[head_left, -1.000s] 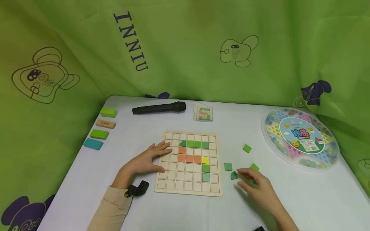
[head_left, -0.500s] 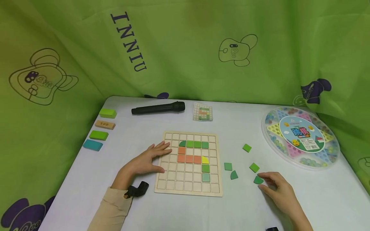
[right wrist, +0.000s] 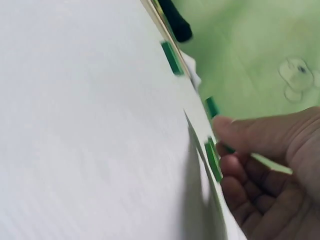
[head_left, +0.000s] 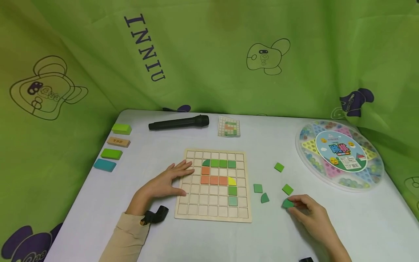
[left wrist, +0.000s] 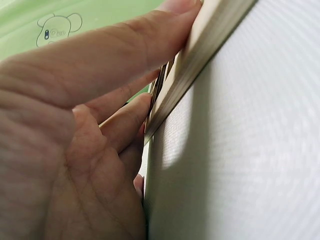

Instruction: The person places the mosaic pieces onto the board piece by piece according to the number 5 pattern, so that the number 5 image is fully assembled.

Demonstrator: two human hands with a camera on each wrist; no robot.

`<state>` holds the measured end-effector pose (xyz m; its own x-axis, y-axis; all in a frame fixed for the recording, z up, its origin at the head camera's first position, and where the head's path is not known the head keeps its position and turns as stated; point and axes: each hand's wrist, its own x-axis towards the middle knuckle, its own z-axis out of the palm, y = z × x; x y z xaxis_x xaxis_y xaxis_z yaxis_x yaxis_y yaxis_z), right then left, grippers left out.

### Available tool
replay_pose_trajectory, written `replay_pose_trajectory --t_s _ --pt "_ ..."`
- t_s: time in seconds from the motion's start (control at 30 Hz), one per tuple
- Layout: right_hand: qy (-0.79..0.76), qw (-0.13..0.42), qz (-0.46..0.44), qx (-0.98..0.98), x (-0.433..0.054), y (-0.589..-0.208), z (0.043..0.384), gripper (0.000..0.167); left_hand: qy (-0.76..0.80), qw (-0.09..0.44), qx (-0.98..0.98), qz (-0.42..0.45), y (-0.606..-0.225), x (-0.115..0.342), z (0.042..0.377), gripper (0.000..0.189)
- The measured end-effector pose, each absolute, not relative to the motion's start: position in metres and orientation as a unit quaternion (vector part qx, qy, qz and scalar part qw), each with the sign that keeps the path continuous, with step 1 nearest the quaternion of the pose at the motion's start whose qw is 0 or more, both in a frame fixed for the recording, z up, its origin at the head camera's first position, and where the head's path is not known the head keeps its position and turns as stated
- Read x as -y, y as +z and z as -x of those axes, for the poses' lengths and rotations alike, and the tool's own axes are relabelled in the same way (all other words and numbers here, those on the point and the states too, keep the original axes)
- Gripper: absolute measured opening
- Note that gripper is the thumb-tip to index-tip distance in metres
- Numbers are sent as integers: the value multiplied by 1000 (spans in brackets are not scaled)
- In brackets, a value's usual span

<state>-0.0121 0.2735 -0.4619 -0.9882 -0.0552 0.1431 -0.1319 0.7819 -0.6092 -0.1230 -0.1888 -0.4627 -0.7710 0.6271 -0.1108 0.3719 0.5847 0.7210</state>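
My right hand [head_left: 312, 214] pinches a dark green quarter-round tile [head_left: 287, 203] between thumb and fingertips, to the right of the wooden grid board [head_left: 209, 213]. In the right wrist view the thumb [right wrist: 250, 135] and curled fingers close in on it, low over the white table. My left hand [head_left: 165, 182] rests with spread fingers on the board's left edge; its thumb lies along that edge in the left wrist view. Green, orange and yellow tiles fill several board cells, with a yellow quarter-round [head_left: 232, 181] among them.
Beside the board lie another green quarter-round [head_left: 264, 198], a teal-green square tile [head_left: 258, 188] and two green squares [head_left: 287, 189]. Behind it are a pattern card [head_left: 228, 126] and a black microphone [head_left: 179, 123]. A round marble-game box [head_left: 340, 154] stands right, several blocks [head_left: 111, 154] left.
My right hand first moved right, away from the quarter-round near the board, to another one. It now holds that second tile and has shifted it slightly left. The left hand stays put.
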Motion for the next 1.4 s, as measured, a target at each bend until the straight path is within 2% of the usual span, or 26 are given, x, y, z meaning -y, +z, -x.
replay_pose_trajectory --t_s 0.23,0.57,0.73,1.4 --pt "390 51 -137 909 -241 -459 19 29 354 181 -872 -285 -462 189 123 78" --pt "460 -15 -230 857 -186 -461 29 24 357 181 -871 -285 -464 188 123 78" --pt "448 -30 -246 859 -167 -468 30 23 360 185 -869 -284 -464 188 123 78" --pt "421 -7 -262 868 -148 -472 28 24 360 184 -869 -284 -464 189 124 79"
